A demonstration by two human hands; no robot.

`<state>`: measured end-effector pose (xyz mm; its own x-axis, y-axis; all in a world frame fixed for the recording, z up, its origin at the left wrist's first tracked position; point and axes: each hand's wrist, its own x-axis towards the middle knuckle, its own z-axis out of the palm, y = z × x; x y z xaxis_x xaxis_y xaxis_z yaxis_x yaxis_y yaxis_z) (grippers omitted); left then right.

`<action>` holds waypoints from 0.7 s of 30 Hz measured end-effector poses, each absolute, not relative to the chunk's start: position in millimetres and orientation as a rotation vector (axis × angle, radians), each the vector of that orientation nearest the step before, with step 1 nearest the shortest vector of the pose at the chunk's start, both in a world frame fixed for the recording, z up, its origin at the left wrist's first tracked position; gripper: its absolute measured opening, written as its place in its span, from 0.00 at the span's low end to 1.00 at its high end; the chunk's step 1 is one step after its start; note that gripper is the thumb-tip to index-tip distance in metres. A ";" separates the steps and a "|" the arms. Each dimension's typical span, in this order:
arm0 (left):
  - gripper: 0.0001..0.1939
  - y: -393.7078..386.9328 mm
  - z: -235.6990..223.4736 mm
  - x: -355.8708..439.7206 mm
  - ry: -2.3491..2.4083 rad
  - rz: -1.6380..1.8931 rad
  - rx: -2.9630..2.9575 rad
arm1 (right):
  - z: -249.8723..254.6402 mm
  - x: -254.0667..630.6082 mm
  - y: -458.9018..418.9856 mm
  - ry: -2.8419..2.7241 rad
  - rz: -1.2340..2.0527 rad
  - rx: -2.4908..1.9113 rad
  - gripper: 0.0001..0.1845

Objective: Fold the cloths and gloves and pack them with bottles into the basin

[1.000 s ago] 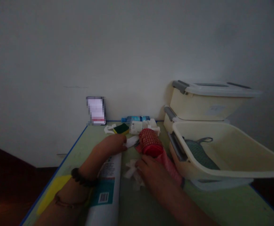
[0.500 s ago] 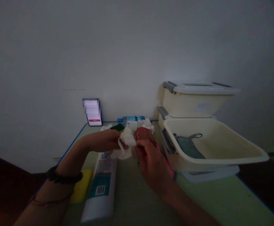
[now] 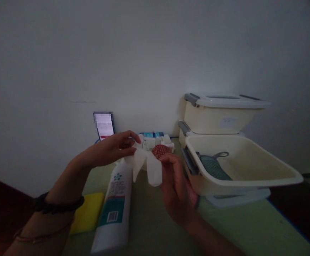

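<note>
Between my hands, above the table, hangs a limp, thin white sheet-like item [image 3: 154, 170] with two loose flaps; whether it is cloth, paper or a glove I cannot tell. My left hand [image 3: 117, 148] pinches its upper left part with thumb and fingers. The fingertips of my right hand [image 3: 175, 181] grip its right edge. Behind them shows a red mesh-patterned item [image 3: 161, 150], partly hidden, and a pink piece [image 3: 192, 193] sticks out beside my right wrist. Below my left hand lies a white bottle [image 3: 114, 209] with a teal label, next to a yellow sponge-like block [image 3: 88, 211].
On the right, a cream bin [image 3: 251, 183] holds a grey-green pad with a loop [image 3: 215, 167]. A lidded bin [image 3: 213, 117] stands behind it. A lit phone [image 3: 105, 126] leans on the wall. Small white packages [image 3: 150, 143] and a blue-labelled bottle [image 3: 152, 135] lie at the back.
The white item has gone from bunched up to spread, its flaps now hanging down. My left hand has risen and turned, now covering the green pad and the phone's lower edge.
</note>
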<state>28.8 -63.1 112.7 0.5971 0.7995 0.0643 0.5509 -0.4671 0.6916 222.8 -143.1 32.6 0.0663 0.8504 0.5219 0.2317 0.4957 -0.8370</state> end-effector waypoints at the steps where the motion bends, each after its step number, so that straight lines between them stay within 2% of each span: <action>1: 0.11 -64.2 114.0 30.5 1.038 0.557 2.245 | 32.0 222.2 -142.6 -1.449 0.670 -1.002 0.09; 5: 0.08 -72.8 119.9 41.8 0.963 0.709 2.443 | 28.1 221.6 -139.1 -1.407 0.895 -0.857 0.17; 9: 0.08 -79.2 119.4 53.5 1.081 0.623 2.441 | 25.6 220.5 -137.6 -1.447 0.944 -0.846 0.21; 15: 0.12 -76.2 113.6 50.7 1.139 0.314 2.379 | 27.3 216.7 -135.6 -1.404 0.924 -1.134 0.09; 18: 0.11 -74.6 115.8 45.3 1.176 0.201 2.411 | 28.2 219.2 -132.4 -1.367 0.826 -1.286 0.15; 21: 0.11 -73.2 119.6 42.6 1.112 0.261 2.330 | 29.6 223.7 -131.3 -1.390 0.743 -1.335 0.19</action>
